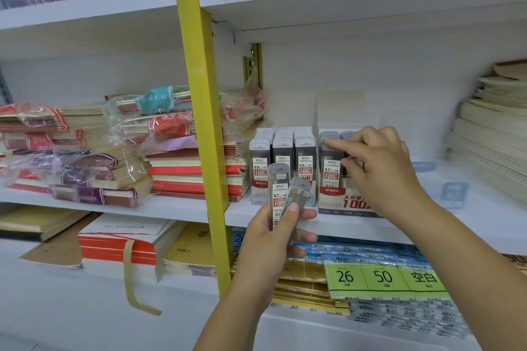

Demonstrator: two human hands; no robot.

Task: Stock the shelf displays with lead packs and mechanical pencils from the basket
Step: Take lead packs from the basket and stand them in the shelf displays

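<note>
On the middle shelf (285,212) stand two display boxes of grey lead packs. The left box (282,168) has three full rows marked 0.5 HB. The right box (332,196) holds packs marked 0.7. My left hand (271,245) grips two loose lead packs (285,199) upright in front of the shelf edge. My right hand (382,171) reaches into the right box. Its index finger lies across the tops of the first row, while thumb and curled fingers pinch a lead pack (356,164) in the second row, mostly hidden by the hand. No basket or mechanical pencils are in view.
A yellow upright post (202,111) divides the shelving just left of the boxes. Stacks of wrapped notebooks (182,151) fill the shelf to the left, and pale notebooks (493,134) are piled at the right. Green label sheets (382,276) lie on the lower shelf.
</note>
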